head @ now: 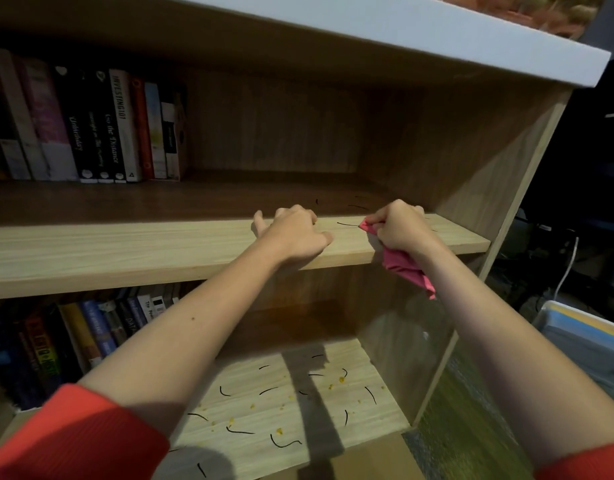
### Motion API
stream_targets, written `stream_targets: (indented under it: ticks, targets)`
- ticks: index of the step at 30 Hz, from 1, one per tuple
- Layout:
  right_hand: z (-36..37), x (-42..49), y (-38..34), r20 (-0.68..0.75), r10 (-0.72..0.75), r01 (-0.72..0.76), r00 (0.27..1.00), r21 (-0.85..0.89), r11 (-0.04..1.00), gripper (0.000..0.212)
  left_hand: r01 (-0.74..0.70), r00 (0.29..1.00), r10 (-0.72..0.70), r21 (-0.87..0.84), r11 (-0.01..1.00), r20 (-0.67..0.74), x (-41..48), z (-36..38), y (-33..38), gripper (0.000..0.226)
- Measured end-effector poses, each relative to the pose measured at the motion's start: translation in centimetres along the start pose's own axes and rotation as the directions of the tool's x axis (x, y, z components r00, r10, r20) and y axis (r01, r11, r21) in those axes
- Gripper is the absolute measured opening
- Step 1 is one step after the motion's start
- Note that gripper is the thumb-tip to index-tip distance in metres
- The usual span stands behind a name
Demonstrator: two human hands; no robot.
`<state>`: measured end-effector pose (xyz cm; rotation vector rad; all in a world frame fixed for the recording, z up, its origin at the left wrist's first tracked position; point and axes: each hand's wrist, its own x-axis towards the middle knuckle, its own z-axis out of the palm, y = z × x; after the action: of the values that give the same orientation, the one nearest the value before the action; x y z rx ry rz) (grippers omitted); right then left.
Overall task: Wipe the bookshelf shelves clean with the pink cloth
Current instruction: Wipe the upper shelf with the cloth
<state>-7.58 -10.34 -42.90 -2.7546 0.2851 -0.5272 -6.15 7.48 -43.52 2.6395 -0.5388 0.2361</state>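
Hands both at the front edge of the middle shelf (pixel 160 247), which serves as landmark below. Right hand (pixel 400 230) is closed into a fist around the pink cloth (pixel 402 268); one corner pokes out at the thumb side onto the board, the rest hangs below the shelf edge. Cloth appears bunched for pressure, probably to scrub rather than dust. Left hand (pixel 293 233) is loosely spread, palm down on the shelf edge, holding nothing; likely bracing the body.

Dark curved marks (pixel 347 224) lie on the shelf just beside the cloth corner, with a few more further back toward the right wall.

Row of books (pixel 101 129) stands at the far left of this shelf, well apart from both hands, not in the way. Shelf below (pixel 298 427) carries many dark marks and yellow crumbs (pixel 279 431), not yet wiped. More books (pixel 91 330) sit at its left. Forearms cross in front of it.
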Motion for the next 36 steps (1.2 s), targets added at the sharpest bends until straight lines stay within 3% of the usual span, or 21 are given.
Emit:
stream_targets:
  ticks: [5, 8, 14, 19, 23, 26, 30, 36]
  targets:
    - [0.3, 0.9, -2.1, 0.035, -0.055, 0.059, 0.998, -0.123, 0.991, 0.032, -0.022, 0.998, 0.020, 0.033, 0.999, 0.055, 0.4, 0.1, 0.0, 0.054]
    - [0.0, 0.6, -2.4, 0.103, -0.155, 0.161, 0.983, -0.056, 0.985, 0.031, -0.020, 0.999, 0.018, 0.052, 0.998, 0.050, 0.5, 0.2, 0.0, 0.053]
    - [-0.7, 1.0, -1.8, 0.067, -0.091, 0.093, 0.994, -0.035, 0.995, 0.030, -0.031, 0.998, 0.028, 0.049, 0.998, 0.051, 0.5, 0.2, 0.0, 0.053]
    - [-0.8, -0.3, -2.2, 0.100, -0.190, 0.185, 0.977, 0.051, 0.981, 0.032, -0.028, 0.998, 0.025, 0.041, 0.999, 0.065, 0.3, 0.1, 0.1, 0.053]
    - [-0.8, 1.0, -2.1, 0.093, -0.105, 0.105, 0.990, 0.008, 0.994, 0.031, -0.024, 0.997, 0.022, 0.032, 0.999, 0.070, 0.2, 0.0, 0.1, 0.052]
    - [-0.1, 1.1, -3.7, 0.115, -0.172, 0.176, 0.978, -0.029, 0.984, 0.031, -0.007, 0.999, 0.008, -0.027, 1.000, 0.040, 0.1, 0.0, 0.1, 0.047]
    - [-0.5, -0.2, -3.8, 0.161, -0.280, 0.274, 0.946, 0.057, 0.960, 0.033, 0.020, 0.999, -0.024, -0.123, 0.992, -0.028, 0.2, -0.1, 0.0, 0.045]
    - [-0.6, 1.2, -2.9, 0.126, -0.196, 0.195, 0.973, 0.016, 0.981, 0.032, 0.024, 0.996, -0.040, -0.196, 0.980, -0.081, 0.2, -0.3, -0.3, 0.052]
